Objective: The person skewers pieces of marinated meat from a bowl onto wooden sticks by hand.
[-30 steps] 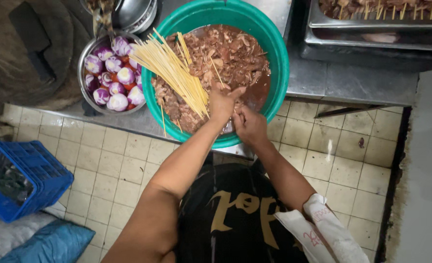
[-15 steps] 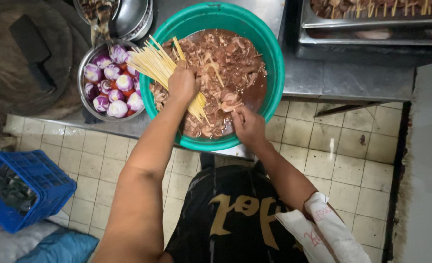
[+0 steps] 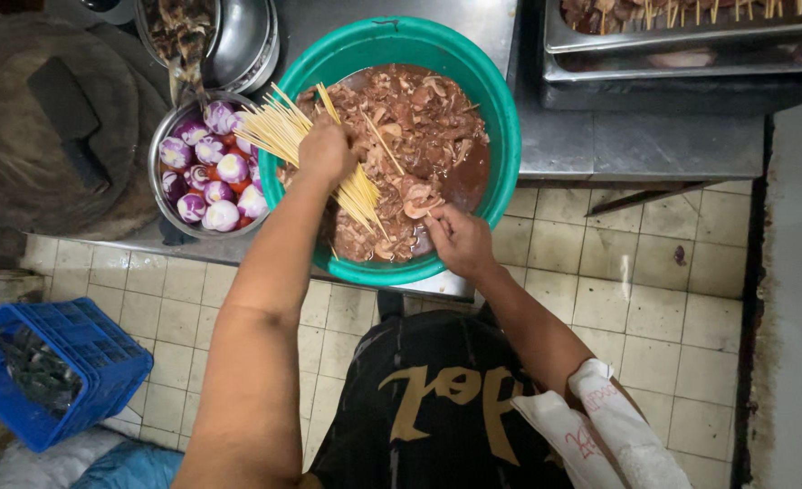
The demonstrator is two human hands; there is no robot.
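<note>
Looking down, we see our left hand (image 3: 326,149) clenched around a bundle of thin pale bamboo skewers (image 3: 279,131), which fans out toward ten o'clock over the rim of the large round teal plastic basin (image 3: 501,136). The basin sits at twelve o'clock on the grey metal counter (image 3: 636,145) and holds brown marinated meat pieces (image 3: 419,118) in dark sauce. Our right hand (image 3: 460,240) is at the basin's near rim, toward five o'clock, its fingertips pinching a piece of meat; we cannot tell whether a single skewer is also in that grip. More loose skewers lie across the meat between the two hands.

Just beside the basin at nine o'clock stands a round steel bowl (image 3: 158,195) of peeled purple shallots (image 3: 211,172). At two o'clock a steel tray (image 3: 654,41) carries finished skewered meat. On the tiled floor at eight o'clock sits a blue plastic crate (image 3: 75,349).
</note>
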